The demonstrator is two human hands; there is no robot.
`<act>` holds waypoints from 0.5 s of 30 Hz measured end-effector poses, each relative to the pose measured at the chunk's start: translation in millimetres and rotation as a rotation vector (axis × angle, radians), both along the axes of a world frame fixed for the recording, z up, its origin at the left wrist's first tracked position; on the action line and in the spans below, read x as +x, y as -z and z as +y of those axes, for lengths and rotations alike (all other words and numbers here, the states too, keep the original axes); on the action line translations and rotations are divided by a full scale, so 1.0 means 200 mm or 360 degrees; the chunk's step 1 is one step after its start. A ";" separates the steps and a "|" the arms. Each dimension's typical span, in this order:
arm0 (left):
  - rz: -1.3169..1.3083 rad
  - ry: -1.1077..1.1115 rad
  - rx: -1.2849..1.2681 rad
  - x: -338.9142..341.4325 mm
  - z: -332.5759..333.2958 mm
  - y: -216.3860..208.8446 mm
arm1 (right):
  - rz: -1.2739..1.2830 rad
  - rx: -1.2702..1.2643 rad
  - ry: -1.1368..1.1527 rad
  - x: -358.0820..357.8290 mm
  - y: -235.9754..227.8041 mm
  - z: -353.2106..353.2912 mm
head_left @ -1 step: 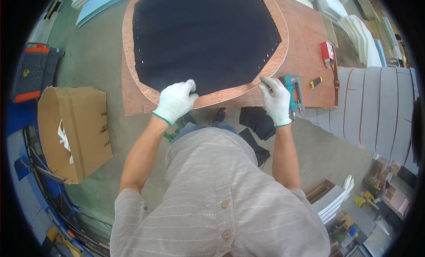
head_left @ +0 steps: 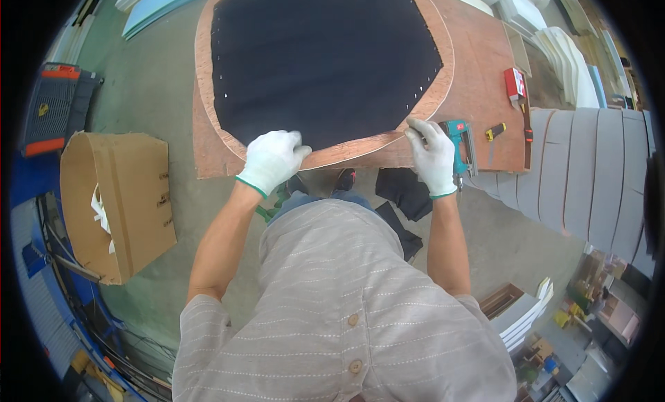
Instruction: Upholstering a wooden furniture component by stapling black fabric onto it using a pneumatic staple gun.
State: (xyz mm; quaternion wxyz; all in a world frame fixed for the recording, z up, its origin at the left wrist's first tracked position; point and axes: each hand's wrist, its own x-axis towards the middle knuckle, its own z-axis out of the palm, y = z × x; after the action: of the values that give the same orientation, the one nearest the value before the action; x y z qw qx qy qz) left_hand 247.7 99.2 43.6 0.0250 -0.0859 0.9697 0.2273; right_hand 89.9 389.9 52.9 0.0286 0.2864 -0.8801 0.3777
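Note:
A large rounded wooden panel [head_left: 208,118] lies on a plywood worktable [head_left: 485,69], and black fabric [head_left: 318,55] covers most of its face, with small pale fasteners along its border. My left hand [head_left: 273,159], in a white glove, is curled over the panel's near edge at the fabric's border. My right hand [head_left: 433,156], also gloved, pinches the fabric's near right corner on the panel's rim. A teal staple gun [head_left: 463,144] lies on the table just right of my right hand, touching or nearly touching it.
An open cardboard box [head_left: 114,201] stands on the green floor at left, with an orange and grey crate [head_left: 59,107] behind it. A red box [head_left: 514,83] and a yellow-handled tool [head_left: 495,132] lie on the table. Grey padded panels [head_left: 589,173] are at right. Black cloth scraps [head_left: 405,194] lie by my feet.

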 end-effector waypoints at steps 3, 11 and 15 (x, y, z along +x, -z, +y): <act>-0.0739 -0.0261 -0.0119 0.02 -0.06 -0.16 | -0.0045 0.0032 -0.0071 -0.01 -0.01 -0.07; -0.1032 -0.0677 -0.0050 0.28 -0.23 -0.13 | 0.0003 -0.0007 -0.0572 0.13 0.03 -0.43; -0.0773 -0.0326 0.0461 0.37 -0.31 -0.26 | 0.0111 0.0044 -0.0581 0.25 0.08 -0.64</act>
State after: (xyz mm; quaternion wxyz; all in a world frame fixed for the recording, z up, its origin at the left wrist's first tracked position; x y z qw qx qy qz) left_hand 321.4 36.4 96.5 0.2453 -0.2306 0.8791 0.3374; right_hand 138.9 261.5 36.2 -0.0139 0.4547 -0.8170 0.3545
